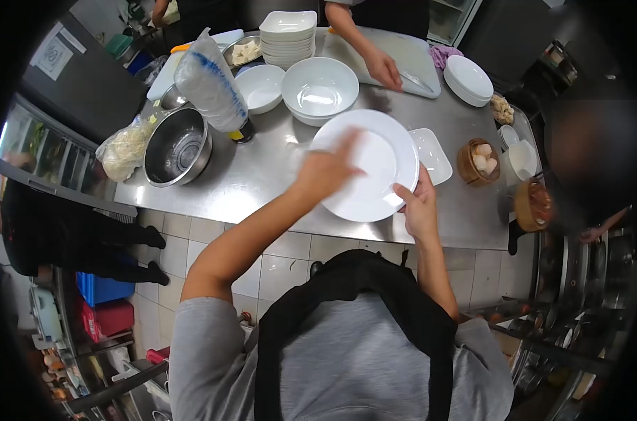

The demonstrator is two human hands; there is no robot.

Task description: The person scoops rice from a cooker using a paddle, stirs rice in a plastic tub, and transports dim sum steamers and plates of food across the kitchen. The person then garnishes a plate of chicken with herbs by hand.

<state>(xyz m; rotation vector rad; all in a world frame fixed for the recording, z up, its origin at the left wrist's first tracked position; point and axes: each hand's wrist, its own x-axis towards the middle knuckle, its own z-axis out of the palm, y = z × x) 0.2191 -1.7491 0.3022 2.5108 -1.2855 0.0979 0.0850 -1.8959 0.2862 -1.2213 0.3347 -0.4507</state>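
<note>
A round white plate (381, 168) is held up over the near edge of the steel table. My right hand (421, 205) grips its lower right rim, thumb on top and fingers beneath. Over the plate's left part is my left hand (330, 168), blurred by motion, with some fingers apart; whether it touches the plate is unclear. Behind the plate stand stacked large white bowls (320, 88). A small square white dish (433, 156) lies just to the right, partly hidden by the plate.
On the steel table (262, 189) are a metal bowl (178, 147), a plastic-wrapped stack (210, 84), square dishes (288, 35), a basket of white items (479, 165) and white plates (468, 78). Across it, another person's hand (383, 69) is over a cutting board (339, 49).
</note>
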